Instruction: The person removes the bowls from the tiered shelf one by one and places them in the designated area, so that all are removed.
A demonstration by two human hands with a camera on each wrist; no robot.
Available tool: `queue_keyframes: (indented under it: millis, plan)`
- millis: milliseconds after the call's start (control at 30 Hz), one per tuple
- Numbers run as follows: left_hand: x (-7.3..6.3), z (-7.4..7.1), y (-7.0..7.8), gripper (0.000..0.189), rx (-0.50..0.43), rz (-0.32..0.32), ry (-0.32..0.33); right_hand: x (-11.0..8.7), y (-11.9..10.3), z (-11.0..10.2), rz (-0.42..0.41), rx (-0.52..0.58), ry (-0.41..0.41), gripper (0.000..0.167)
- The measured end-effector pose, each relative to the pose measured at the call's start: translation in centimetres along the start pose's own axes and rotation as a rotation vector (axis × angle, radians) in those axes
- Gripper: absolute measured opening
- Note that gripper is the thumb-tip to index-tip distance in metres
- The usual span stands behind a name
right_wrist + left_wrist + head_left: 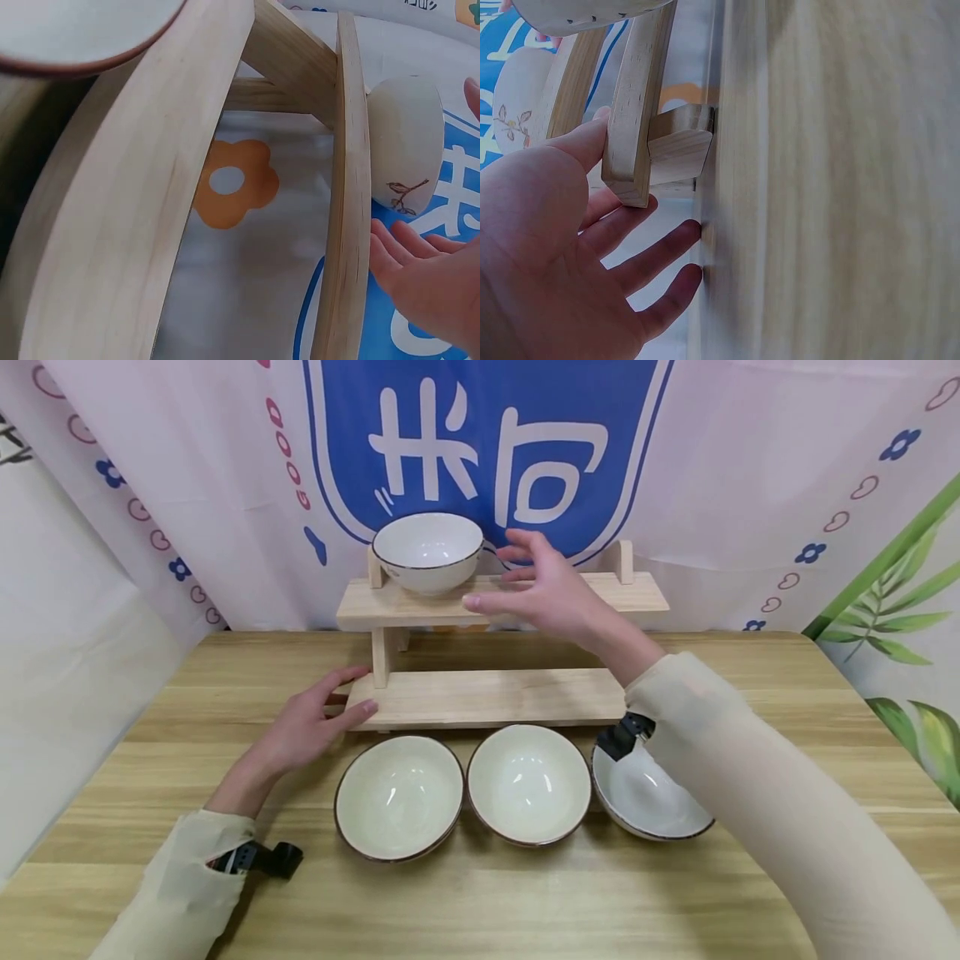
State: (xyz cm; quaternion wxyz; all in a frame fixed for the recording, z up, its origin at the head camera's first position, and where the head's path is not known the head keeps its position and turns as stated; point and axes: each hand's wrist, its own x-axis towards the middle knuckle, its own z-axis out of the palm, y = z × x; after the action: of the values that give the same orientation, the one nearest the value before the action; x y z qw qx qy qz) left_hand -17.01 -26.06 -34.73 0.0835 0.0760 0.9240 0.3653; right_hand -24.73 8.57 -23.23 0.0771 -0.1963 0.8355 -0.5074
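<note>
A white bowl with a dark rim sits upright at the left end of the top board of a two-tier wooden shelf. My right hand is just right of that bowl, over the top board, fingers spread and holding nothing. In the right wrist view, a brown twig pattern shows on the bowl, with my fingertips close below it. My left hand grips the left end of the lower board. The left wrist view shows its thumb on one face of the board and fingers at the other.
In front of the shelf stand a left cream bowl, a middle cream bowl and a white bowl, partly behind my right sleeve. They rest on a wooden table. A printed curtain hangs behind.
</note>
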Motion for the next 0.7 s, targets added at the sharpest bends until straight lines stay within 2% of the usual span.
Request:
queue_keyframes:
  millis: [333,700]
  plan:
    - [0.0,0.0,0.1,0.079,0.014,0.005,0.001,2.5,-0.5,1.4,0.049,0.029,0.000,0.116]
    - [0.0,0.0,0.1,0.080,0.013,-0.003,-0.004,4.4,-1.3,2.5,0.062,0.050,0.021,0.124]
